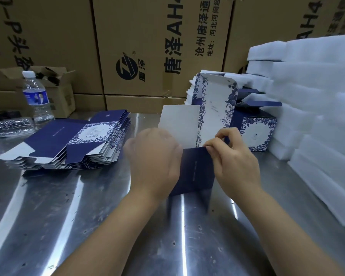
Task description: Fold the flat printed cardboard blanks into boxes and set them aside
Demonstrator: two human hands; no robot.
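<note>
Head view: your left hand (pixel 153 162) is turned with its back to the camera, fingers curled forward round the left side of the half-formed box (pixel 195 172). The fingertips are hidden behind the cardboard. Your right hand (pixel 235 162) sits at the box's upper right corner, thumb and forefinger pinching the top edge of the navy front panel, with the other fingers bent. Both forearms reach in from the lower edge.

The box stands upright on the steel table (pixel 88 216), between your hands. Its front is matte navy card. A plain white inner flap and a tall flap printed with blue flowers, its corners rounded, rise behind.

Count:
- One stack of flat blanks (pixel 78 142), left of the box, navy and floral, with stepped white edges. The sheets are too many to count.
- One folded box (pixel 255 132), right of your hands, top flap open.
- Two clear plastic bottles: an upright bottle (pixel 36 96) with a white cap, and a crushed bottle (pixel 10 126) lying beside it.
- White foam slabs (pixel 317 116), stacked at the right in soft rectangular blocks.
- Brown corrugated cartons (pixel 147 46), printed black, along the back.
</note>
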